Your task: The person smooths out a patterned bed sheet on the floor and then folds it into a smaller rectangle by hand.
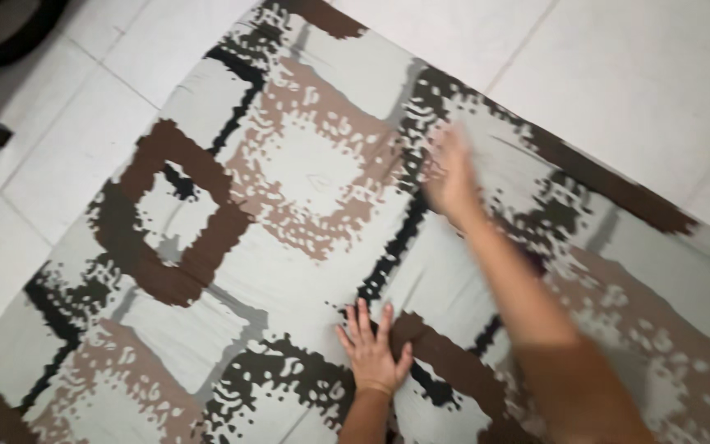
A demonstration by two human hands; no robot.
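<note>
While the cloth [306, 247] lies on the floor [634, 74], running from near left to far right, the left hand [374, 352] presses flat and open on its near part and the right hand [451, 174], blurred but seemingly open, reaches farther across.

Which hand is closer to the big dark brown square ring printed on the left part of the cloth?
The left hand. It lies flat on the cloth, below and right of the brown square ring. The right hand, blurred, is further away, up and to the right.
</note>
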